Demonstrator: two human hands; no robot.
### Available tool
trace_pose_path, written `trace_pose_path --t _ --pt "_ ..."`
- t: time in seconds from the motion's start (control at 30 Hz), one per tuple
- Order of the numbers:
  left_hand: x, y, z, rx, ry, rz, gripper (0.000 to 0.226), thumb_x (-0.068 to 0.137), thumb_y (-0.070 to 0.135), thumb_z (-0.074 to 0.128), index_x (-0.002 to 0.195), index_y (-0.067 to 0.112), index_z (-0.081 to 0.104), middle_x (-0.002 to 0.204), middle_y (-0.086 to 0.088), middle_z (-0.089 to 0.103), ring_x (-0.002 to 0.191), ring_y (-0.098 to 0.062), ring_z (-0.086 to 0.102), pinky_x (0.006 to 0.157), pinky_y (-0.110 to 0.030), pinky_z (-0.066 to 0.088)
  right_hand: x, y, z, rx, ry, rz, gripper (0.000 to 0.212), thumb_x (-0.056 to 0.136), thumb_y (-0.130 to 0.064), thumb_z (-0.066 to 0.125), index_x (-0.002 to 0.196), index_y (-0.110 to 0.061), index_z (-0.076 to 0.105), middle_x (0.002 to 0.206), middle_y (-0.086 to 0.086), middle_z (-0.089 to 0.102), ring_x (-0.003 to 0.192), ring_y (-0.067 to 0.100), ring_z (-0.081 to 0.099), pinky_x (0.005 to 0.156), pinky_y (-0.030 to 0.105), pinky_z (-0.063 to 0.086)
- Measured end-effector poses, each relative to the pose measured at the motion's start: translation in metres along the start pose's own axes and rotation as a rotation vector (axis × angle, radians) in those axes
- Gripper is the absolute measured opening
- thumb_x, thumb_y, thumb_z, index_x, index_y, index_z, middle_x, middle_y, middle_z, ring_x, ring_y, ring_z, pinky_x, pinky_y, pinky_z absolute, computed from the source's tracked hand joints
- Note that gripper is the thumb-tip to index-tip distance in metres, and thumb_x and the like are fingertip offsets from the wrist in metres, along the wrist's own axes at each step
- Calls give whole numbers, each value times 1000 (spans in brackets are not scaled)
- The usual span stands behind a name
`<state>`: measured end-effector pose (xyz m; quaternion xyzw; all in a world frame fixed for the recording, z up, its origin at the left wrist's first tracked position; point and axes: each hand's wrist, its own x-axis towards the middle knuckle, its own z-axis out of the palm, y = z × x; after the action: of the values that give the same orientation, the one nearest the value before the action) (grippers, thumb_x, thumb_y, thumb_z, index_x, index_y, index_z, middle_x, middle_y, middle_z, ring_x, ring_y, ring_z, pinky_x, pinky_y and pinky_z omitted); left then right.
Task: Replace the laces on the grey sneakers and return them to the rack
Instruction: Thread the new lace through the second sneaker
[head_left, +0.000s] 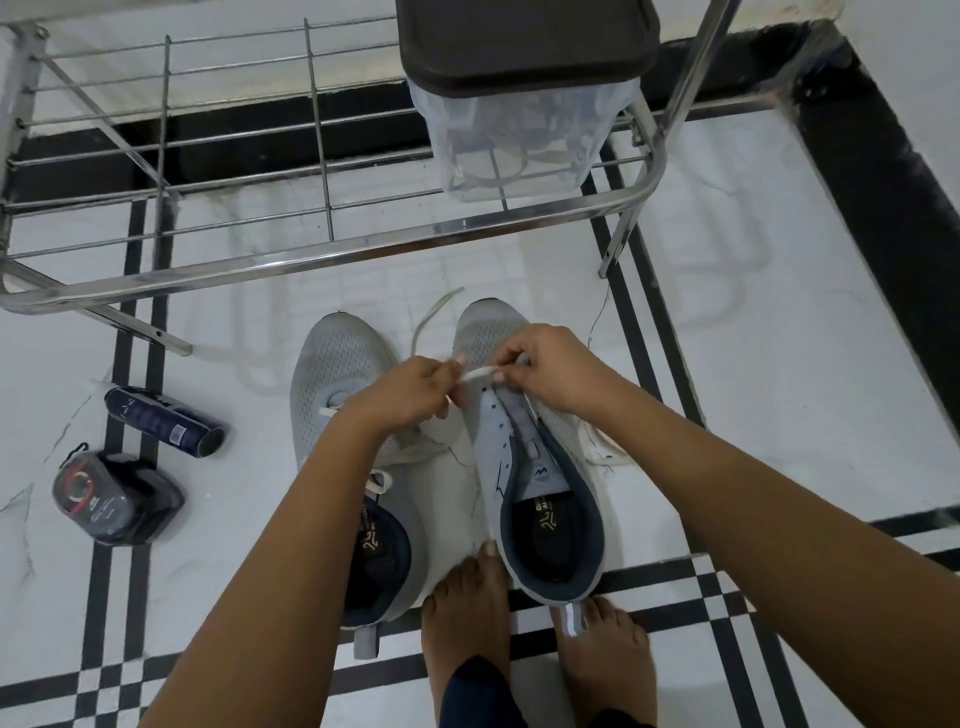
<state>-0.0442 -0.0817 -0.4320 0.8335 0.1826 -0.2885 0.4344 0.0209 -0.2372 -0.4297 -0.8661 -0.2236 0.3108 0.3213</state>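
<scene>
**Grey sneakers, one pair: lace held over the right shoe**

Grey sneakers: two, side by side on the white tiled floor (779, 312), toes toward the rack (363, 244).
- Left sneaker (337, 364): white lacing visible, partly covered by the left forearm.
- Right sneaker (498, 441): visible eyelets bare, bare feet (467, 618) at its heel.

Lace (480, 373): white and flat. A short length is stretched between both hands above the right sneaker's forefoot, and a loose end trails on the floor between the two toes.

Left hand (410, 392): fingers curled, thumb and fingertips pinching the lace.

Right hand (550, 371): fingers curled, pinching the lace's other side.

Rack: steel wire, just beyond the toes. A clear container (519, 140) with a dark lid stands at its right end.

Floor, left side: a dark cylinder (166, 421) on its side, with a black packet (117, 499) near it.
</scene>
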Motion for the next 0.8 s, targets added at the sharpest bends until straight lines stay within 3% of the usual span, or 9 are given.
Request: trace_pose_path --t 0.1,0.23,0.37,0.43,0.5,0.57,0.67,0.73,0.8 --pt "-3 6 5 -101 -149 -72 60 99 48 24 83 12 68 68 -1 54 66 -14 46 68 -26 38 -6 0 2 -152 75 -104 18 89 -10 58 103 -8 69 103 6 61 89 16 55 81 28 45" --pt "-3 9 13 -316 -162 -29 36 96 36 45 75 12 61 63 2 43 63 -12 39 63 -22 35 -10 5 8 -229 71 -128 19 88 -8 56 106 -5 64 107 9 54 99 23 54 85 33 44" --pt "-3 5 3 -66 -43 46 26 94 33 50 87 10 60 80 -2 56 79 -15 50 69 -26 38 -9 -3 -3 169 -139 19 28 82 -6 66 110 -11 62 97 -6 54 95 11 52 74 12 42" --pt "-2 10 1 -73 -34 63 31 95 37 47 92 9 62 93 -10 61 90 -20 53 77 -30 39 -6 -6 -10 297 -239 77 28 85 -12 66 113 -10 62 105 0 60 99 11 55 85 15 42" --pt "-2 15 0 -75 -12 76 31 96 37 45 85 13 61 91 -10 58 87 -20 51 74 -30 39 -4 -5 -13 333 -257 90 26 86 -17 65 110 -5 65 107 10 66 96 14 58 88 23 44" --pt "-2 14 -4 -51 17 99 32 94 39 47 80 14 62 89 -11 60 85 -21 52 71 -29 39 -3 0 -15 354 -204 104 24 86 -18 65 103 -2 68 97 11 69 83 11 59 76 19 47" --pt "-8 8 -16 -17 60 84 29 94 35 51 86 11 66 105 -6 63 96 -16 51 75 -27 38 -7 10 -23 360 -108 154 17 86 -14 65 97 -2 69 78 -3 63 66 1 52 54 5 38" --pt "-10 3 -22 -11 105 70 27 96 31 48 87 13 66 105 0 59 93 -11 49 74 -23 37 -8 18 -27 254 -31 158 15 87 -13 63 99 -5 69 87 -2 65 76 5 56 65 11 40" --pt "-9 8 -19 75 93 100 26 98 30 44 85 17 64 95 -3 58 76 -10 49 64 -20 36 -7 15 -28 112 -31 118 22 86 -15 65 108 -11 67 109 2 63 99 13 56 79 20 41"
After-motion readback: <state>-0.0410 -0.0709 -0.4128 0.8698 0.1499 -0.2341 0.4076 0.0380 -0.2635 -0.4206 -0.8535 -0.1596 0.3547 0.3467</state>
